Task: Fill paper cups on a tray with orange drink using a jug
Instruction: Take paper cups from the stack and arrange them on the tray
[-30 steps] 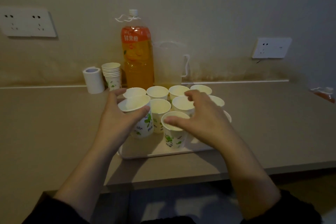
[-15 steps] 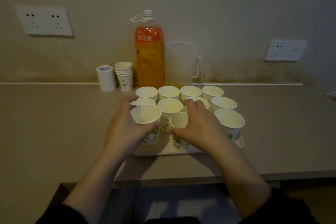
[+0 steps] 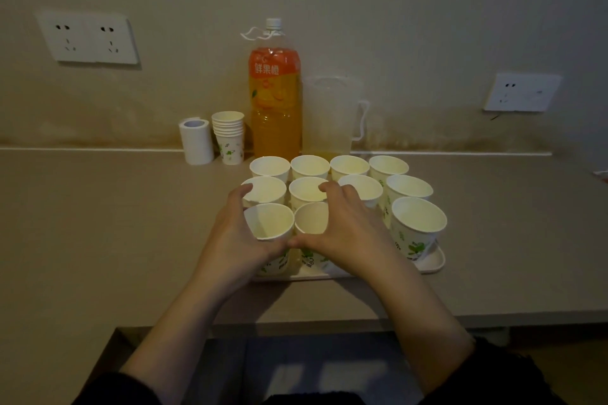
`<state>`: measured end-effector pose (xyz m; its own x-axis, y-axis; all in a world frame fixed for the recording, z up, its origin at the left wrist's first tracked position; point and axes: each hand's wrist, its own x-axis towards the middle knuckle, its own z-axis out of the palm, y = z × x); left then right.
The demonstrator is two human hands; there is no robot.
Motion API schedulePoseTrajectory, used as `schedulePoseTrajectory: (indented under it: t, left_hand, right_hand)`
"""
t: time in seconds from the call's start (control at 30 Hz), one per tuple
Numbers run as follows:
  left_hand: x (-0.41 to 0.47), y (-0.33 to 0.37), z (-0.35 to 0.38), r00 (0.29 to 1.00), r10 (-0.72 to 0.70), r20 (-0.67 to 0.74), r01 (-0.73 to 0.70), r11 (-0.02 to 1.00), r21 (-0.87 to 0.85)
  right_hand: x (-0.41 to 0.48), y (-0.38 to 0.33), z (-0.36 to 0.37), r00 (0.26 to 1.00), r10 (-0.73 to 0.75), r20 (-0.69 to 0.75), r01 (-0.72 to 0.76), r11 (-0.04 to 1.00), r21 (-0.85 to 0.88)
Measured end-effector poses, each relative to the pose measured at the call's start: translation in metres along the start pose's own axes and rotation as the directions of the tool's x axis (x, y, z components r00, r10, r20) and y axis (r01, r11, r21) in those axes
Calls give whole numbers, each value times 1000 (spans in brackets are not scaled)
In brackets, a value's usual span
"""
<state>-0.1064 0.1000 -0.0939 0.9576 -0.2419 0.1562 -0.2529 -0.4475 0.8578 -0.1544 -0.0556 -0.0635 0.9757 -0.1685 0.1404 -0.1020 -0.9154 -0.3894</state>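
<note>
A tray (image 3: 435, 262) is set on the counter (image 3: 98, 223), near its front edge. Paper cups (image 3: 349, 165) are stood on it in rows, four across. The front-left cup (image 3: 269, 223) is gripped by the left hand (image 3: 235, 242); the neighbouring cup (image 3: 311, 222), just to its right, is gripped by the right hand (image 3: 348, 228). Behind the tray, a bottle (image 3: 275, 102) and a jug (image 3: 329, 115) are placed against the wall, the jug just right of the bottle. Left of the bottle a stack of cups (image 3: 229, 138) is stood, and a roll (image 3: 196, 140) is set just left of that.
</note>
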Motion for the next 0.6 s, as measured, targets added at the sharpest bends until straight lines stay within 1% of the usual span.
schedulePoseTrajectory:
  t: [0.07, 0.17, 0.23, 0.27, 0.33, 0.4, 0.47, 0.53, 0.6]
  left_hand:
    - [0, -1, 1, 1000, -4, 24, 3, 1000, 5]
    - [-1, 2, -1, 1000, 0, 16, -1, 999, 33]
    - [-1, 6, -6, 999, -20, 35, 20, 1000, -5]
    - [-1, 9, -10, 998, -32, 52, 34, 999, -33]
    - [2, 15, -20, 997, -47, 54, 52, 995, -88]
    - [10, 25, -31, 998, -61, -8, 58, 985, -163]
    - [23, 34, -40, 995, -90, -51, 77, 974, -215]
    - [41, 42, -45, 995, -84, -53, 74, 983, -166]
    - [57, 49, -46, 998, -42, -39, 38, 995, -89]
  right_hand:
    - [0, 1, -1, 1000, -5, 2, 5, 1000, 2]
    - [0, 3, -4, 1000, -9, -4, 9, 1000, 16]
    - [0, 5, -9, 1000, -14, -16, 15, 999, 49]
    - [1, 6, -13, 1000, -10, -25, 12, 997, 80]
    - [3, 9, -23, 999, 23, -38, -14, 976, 218]
    - [10, 10, -35, 996, 55, -67, -25, 921, 388]
    - [22, 10, -48, 992, 70, -102, -11, 870, 492]
    - [38, 7, -58, 994, 58, -95, 3, 840, 543]
    - [55, 1, -61, 997, 23, -77, 19, 860, 509]
